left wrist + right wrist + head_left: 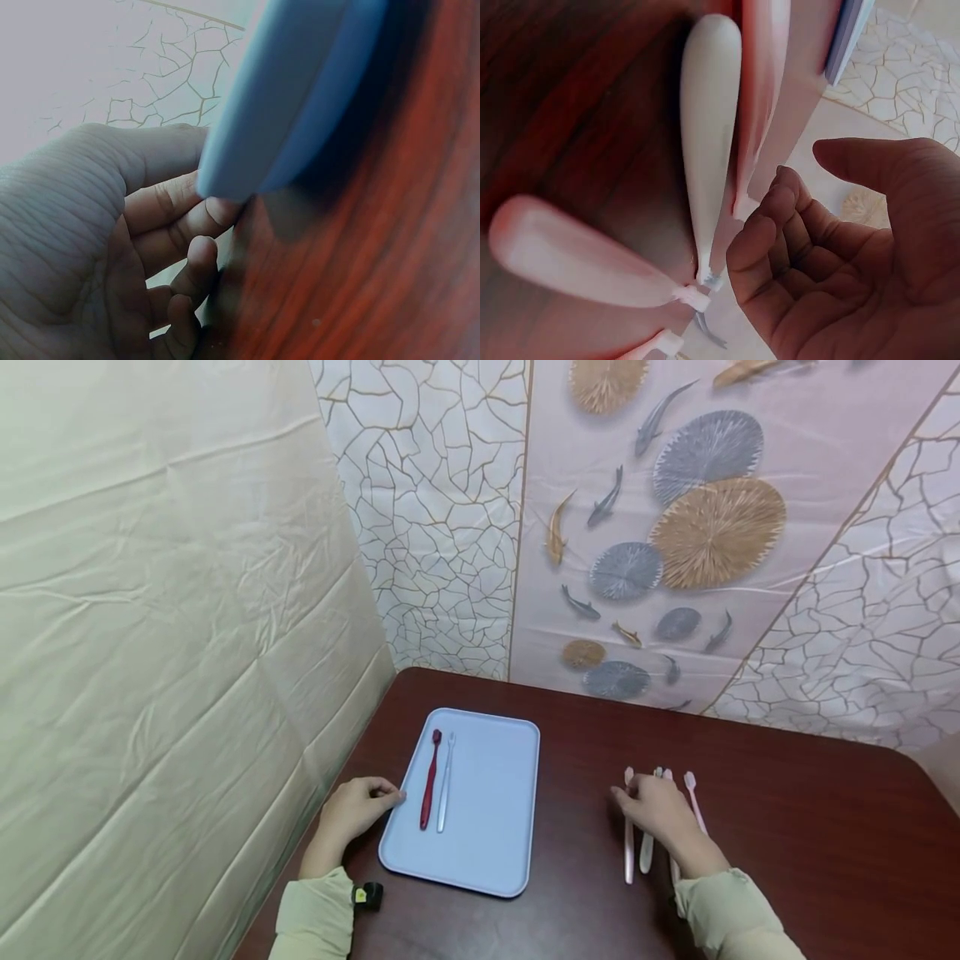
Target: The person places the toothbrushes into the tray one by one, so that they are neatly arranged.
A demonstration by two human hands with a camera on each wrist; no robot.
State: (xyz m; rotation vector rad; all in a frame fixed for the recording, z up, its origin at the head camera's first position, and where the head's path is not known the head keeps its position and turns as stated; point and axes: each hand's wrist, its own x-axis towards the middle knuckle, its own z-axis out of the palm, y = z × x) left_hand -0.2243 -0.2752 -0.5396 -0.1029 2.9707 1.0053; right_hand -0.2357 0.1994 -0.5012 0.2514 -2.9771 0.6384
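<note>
My left hand (pixel 356 814) pinches the left rim of a light blue tray (pixel 491 802), thumb above and fingertips at its underside in the left wrist view. A red toothbrush (pixel 429 785) and a whitish toothbrush (pixel 445 789) lie side by side in the tray's left half. To the tray's right, my right hand (pixel 663 814) hovers over several toothbrushes on the table, thumb and bent fingers apart with nothing between them. Nearest its thumb is a pink toothbrush (pixel 628 852), beside a white toothbrush (pixel 709 112). Another pink toothbrush (pixel 695 802) lies farthest right; the hand partly hides those between.
The dark reddish-brown table (pixel 573 910) carries everything. A pale cloth-covered wall (pixel 187 693) rises along its left side, and a patterned backdrop (pixel 450 527) stands behind its far edge. A small black device (pixel 368 896) sits at the left wrist.
</note>
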